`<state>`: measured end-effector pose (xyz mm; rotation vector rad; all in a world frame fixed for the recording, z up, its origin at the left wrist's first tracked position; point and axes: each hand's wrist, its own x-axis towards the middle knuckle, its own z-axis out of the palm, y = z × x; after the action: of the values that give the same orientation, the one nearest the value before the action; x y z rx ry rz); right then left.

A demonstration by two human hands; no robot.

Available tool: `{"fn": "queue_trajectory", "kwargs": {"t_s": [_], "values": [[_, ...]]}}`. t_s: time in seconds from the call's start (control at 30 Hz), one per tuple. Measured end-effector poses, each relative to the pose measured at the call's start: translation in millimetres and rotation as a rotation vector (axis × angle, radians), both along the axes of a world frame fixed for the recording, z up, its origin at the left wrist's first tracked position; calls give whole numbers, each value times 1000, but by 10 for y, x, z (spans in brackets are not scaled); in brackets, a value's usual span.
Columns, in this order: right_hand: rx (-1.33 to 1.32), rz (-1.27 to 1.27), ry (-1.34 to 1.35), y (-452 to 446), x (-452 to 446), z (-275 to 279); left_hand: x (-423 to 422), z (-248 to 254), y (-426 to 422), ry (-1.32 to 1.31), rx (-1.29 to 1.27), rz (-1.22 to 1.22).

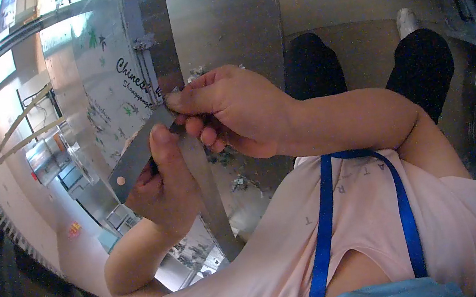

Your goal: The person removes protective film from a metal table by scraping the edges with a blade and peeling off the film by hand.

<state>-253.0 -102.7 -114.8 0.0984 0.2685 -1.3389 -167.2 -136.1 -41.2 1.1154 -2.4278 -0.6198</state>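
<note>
A flat grey strip (138, 155) with a round hole near its lower end lies slantwise in my left hand (167, 179). The thumb presses on its face and the fingers curl behind it. My right hand (236, 109) is closed in a pinch at the strip's upper end. What sits between its thumb and forefinger is too small to make out. Beneath both hands runs the edge of a table (161, 44). A white printed surface (117, 98) with dark lettering and green leaf marks lies just left of the hands.
Small scraps (244, 182) lie below and beyond my hands. A metal pot (50, 158) and a folding frame (25, 128) show at the left. My dark-clad knees (311, 66) are at the upper right. A blue strap (322, 239) hangs over my pale shirt.
</note>
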Motion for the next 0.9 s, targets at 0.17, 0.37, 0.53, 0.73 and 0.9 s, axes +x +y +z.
{"fn": "queue_trajectory", "kwargs": {"t_s": [0.17,0.37,0.53,0.73,0.9], "values": [[-12,5,27,2,-15,1,26,70,-30,-107,2,-112],[-60,-1,79,-9,22,-93,22,53,-32,-98,34,-32],[-105,13,-14,-5,5,-115,1,29,-20,-51,43,26],[-33,77,-100,16,-30,-90,6,33,-56,-112,7,17],[-14,20,-56,-11,-25,-57,57,-25,-53,-17,124,66]]}}
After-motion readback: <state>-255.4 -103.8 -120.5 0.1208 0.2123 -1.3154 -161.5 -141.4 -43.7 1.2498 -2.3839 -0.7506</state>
